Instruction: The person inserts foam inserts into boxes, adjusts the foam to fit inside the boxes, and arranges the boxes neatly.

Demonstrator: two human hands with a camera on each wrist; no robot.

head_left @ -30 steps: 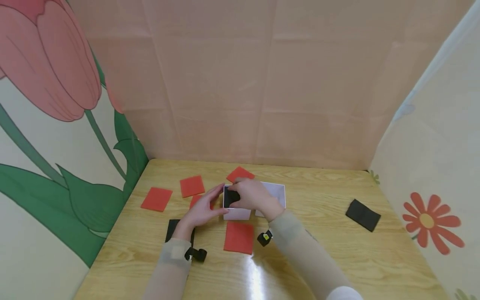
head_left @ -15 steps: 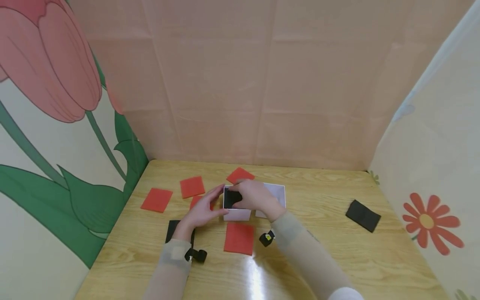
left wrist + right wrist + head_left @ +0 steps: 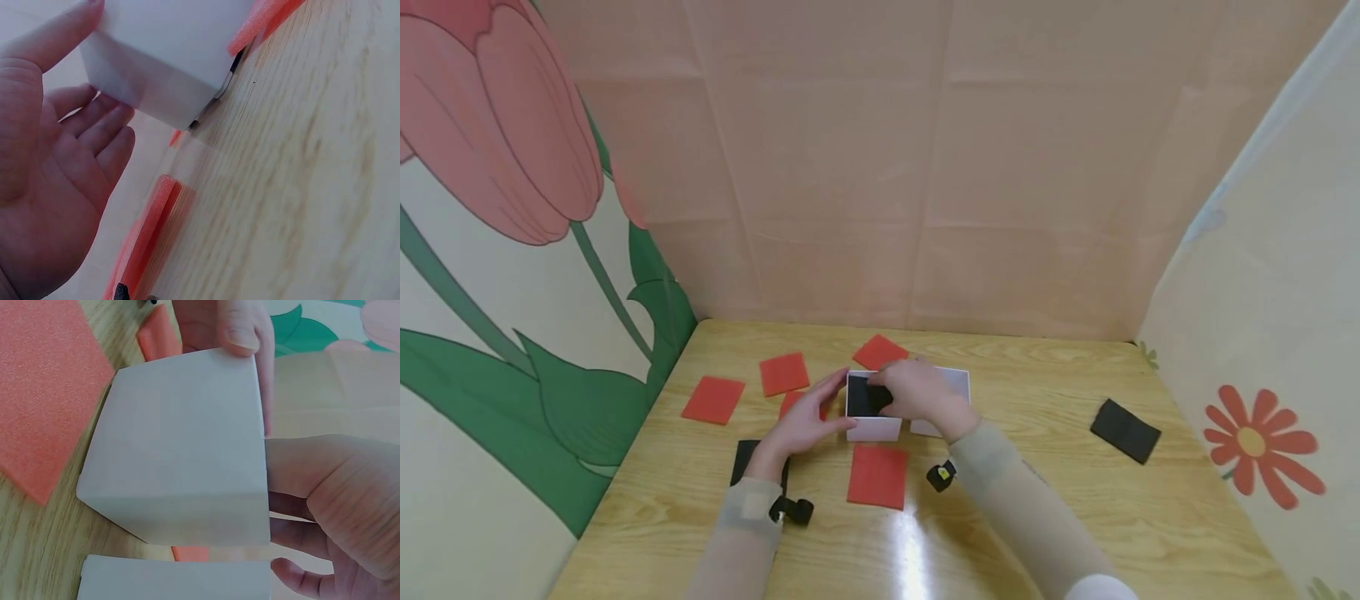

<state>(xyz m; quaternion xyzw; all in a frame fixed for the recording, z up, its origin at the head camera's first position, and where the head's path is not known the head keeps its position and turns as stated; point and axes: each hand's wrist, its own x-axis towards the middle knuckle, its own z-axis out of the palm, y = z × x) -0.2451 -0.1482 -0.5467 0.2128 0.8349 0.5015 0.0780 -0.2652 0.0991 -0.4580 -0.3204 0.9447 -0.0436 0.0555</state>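
My left hand point(image 3: 808, 423) steadies a small white box point(image 3: 874, 430) at its left end. Its thumb lies on the front face and its fingers reach round the back, as the left wrist view shows on the box wall point(image 3: 169, 56). My right hand point(image 3: 921, 393) comes over the box from the right, its thumb and fingertips dipping inside at a black sheet point(image 3: 861, 398) that covers the inside. In the right wrist view the box wall point(image 3: 181, 431) hides those fingertips; I cannot tell whether they pinch the sheet. A second white box or compartment point(image 3: 955, 382) stands just right.
Red foam squares lie around: one point(image 3: 877, 477) before the box, one point(image 3: 880, 352) behind, others point(image 3: 784, 373) to the left. A black piece point(image 3: 1125, 431) lies far right. Another black piece point(image 3: 747, 454) is partly under my left wrist.
My right hand has shifted slightly right along the box, showing more of the black sheet. My left hand and the box have stayed in place.
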